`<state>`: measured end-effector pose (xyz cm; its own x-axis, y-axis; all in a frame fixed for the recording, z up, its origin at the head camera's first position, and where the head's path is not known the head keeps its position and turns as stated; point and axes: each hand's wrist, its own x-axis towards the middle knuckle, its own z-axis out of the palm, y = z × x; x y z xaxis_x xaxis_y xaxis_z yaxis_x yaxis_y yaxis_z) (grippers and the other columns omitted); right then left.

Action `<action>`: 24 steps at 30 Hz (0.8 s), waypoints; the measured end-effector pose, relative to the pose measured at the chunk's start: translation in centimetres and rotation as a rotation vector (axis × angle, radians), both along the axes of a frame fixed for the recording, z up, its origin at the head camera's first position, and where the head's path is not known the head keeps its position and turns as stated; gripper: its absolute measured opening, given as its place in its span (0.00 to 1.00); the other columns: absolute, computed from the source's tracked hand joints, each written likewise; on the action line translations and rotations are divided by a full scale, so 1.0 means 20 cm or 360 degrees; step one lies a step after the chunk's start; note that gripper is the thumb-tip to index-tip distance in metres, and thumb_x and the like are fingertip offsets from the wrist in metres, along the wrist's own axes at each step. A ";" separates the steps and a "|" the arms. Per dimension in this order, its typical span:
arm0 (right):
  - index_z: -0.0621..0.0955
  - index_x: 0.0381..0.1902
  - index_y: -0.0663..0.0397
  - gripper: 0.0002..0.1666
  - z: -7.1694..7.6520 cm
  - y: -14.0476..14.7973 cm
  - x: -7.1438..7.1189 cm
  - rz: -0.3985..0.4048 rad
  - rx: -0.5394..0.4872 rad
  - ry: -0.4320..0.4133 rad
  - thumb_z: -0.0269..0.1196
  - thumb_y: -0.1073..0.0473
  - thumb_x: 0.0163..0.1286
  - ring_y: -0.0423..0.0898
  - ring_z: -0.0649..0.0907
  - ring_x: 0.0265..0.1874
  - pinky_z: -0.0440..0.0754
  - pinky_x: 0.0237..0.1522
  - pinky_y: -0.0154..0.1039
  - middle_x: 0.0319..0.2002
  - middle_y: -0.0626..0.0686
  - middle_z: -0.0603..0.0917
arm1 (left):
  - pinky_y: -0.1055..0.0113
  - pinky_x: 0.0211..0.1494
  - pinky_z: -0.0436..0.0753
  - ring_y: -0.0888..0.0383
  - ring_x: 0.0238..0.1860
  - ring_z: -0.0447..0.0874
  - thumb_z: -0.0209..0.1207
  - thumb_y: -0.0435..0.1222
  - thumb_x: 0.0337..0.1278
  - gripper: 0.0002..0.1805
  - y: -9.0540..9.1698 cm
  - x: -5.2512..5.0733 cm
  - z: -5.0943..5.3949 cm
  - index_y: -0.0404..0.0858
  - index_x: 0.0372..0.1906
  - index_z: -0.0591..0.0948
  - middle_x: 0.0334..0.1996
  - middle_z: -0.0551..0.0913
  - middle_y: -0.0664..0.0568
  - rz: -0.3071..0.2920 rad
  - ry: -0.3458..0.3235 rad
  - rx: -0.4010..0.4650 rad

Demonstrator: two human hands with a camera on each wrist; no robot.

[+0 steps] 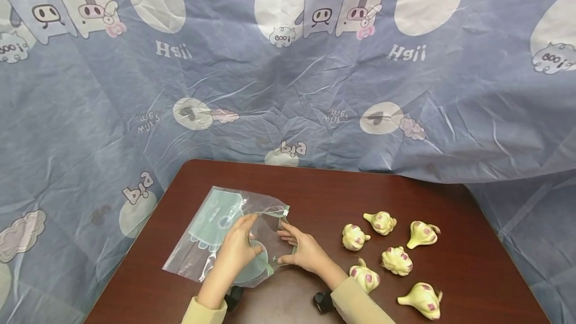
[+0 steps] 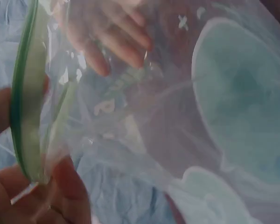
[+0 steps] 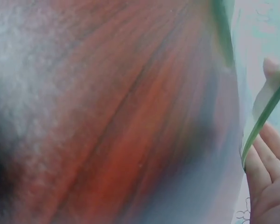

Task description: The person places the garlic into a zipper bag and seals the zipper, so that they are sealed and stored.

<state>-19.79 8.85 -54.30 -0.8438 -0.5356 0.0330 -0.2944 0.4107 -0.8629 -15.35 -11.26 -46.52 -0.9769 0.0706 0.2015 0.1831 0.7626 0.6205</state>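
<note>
A clear zip bag (image 1: 216, 219) with pale green prints lies across the left of the table, its mouth gaping toward the right. My left hand (image 1: 238, 244) holds it near the mouth, thumb and fingers spread apart. Facing it, my right hand (image 1: 308, 251) curves around the mouth's edge, also with thumb and fingers apart. In the left wrist view, the green zip strip (image 2: 18, 98) bows beside fingertips (image 2: 70, 179). In the right wrist view, a palm and fingers show beside the strip (image 3: 267, 112); blurred red covers much of that view.
Several garlic bulbs (image 1: 397, 261) lie scattered on the right of the dark red table (image 1: 324, 194), one near the right forearm. A blue patterned cloth (image 1: 279, 74) hangs behind and at the sides. Black devices (image 1: 323, 302) sit at the wrists.
</note>
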 end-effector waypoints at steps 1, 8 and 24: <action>0.58 0.76 0.59 0.55 0.00 0.00 0.00 -0.0014 -0.0010 -0.0010 0.75 0.60 0.56 0.56 0.77 0.64 0.76 0.64 0.47 0.66 0.59 0.76 | 0.56 0.40 0.85 0.51 0.38 0.86 0.78 0.27 0.32 0.45 0.01 0.00 -0.01 0.30 0.65 0.72 0.63 0.73 0.38 -0.0003 -0.0019 0.0016; 0.60 0.75 0.61 0.49 -0.02 0.01 0.02 -0.0066 -0.0086 0.0018 0.72 0.61 0.61 0.57 0.79 0.61 0.78 0.62 0.48 0.63 0.60 0.78 | 0.59 0.39 0.84 0.54 0.37 0.84 0.79 0.28 0.30 0.52 0.05 0.03 -0.10 0.30 0.68 0.67 0.66 0.69 0.38 0.0001 0.0029 0.0098; 0.66 0.69 0.67 0.37 -0.05 0.02 0.03 -0.0189 -0.0287 -0.0034 0.67 0.66 0.65 0.62 0.79 0.61 0.76 0.63 0.50 0.60 0.67 0.79 | 0.58 0.35 0.79 0.54 0.32 0.75 0.81 0.34 0.28 0.69 0.07 0.08 -0.12 0.31 0.76 0.47 0.37 0.77 0.45 -0.0149 -0.0377 0.0121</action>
<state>-19.24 9.28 -55.29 -0.9021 -0.4197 0.1007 -0.2341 0.2797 -0.9311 -13.84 -9.87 -48.83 -0.9874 0.1562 -0.0238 0.0934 0.6985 0.7095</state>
